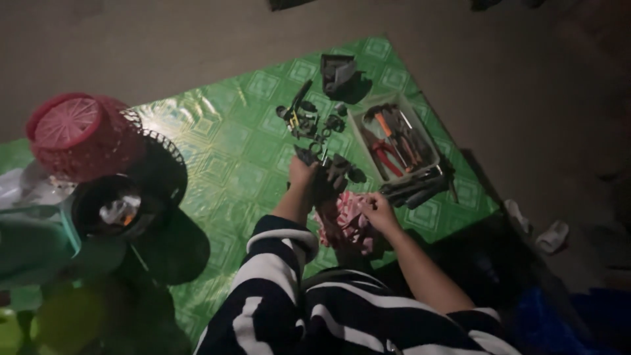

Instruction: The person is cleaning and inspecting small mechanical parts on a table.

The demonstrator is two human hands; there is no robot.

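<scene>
Left hand (302,172) fingers grip a dark part (323,184) just left of the tool tray (394,141); right hand (378,209) fingers pinch the pink rag (345,220) below it; small dark parts (309,118) crowd the green mat (230,164)

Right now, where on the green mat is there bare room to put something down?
The mat is bare in the wide stretch between the red basket and the small parts. It is crowded by the tool tray and around both hands, left and right, at the pink cloth.
</scene>
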